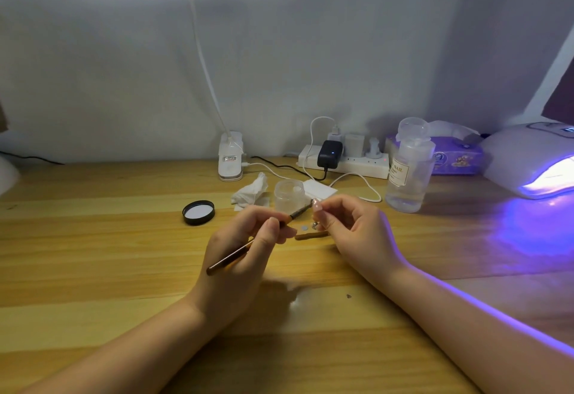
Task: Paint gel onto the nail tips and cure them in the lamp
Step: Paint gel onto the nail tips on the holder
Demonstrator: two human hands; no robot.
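My left hand [245, 250] grips a thin gold-brown gel brush [231, 259] like a pen, its bristle end pointing up and right. That brush tip touches a small pink nail tip [317, 206], which my right hand [351, 226] pinches between thumb and fingers above the wooden table [93, 254]. An open clear gel jar [289, 195] stands just behind my hands, and its black lid [198, 212] lies to the left. The white curing lamp [528, 157] glows violet at the far right. A small stick and tiny bits [310, 234] lie under my hands.
A clear liquid bottle [408, 170] stands right of the jar. Crumpled tissue [251, 191], a white pad [320, 190], a power strip [344, 160] with cables, a tissue box [456, 157] and the desk lamp's base [230, 157] line the back.
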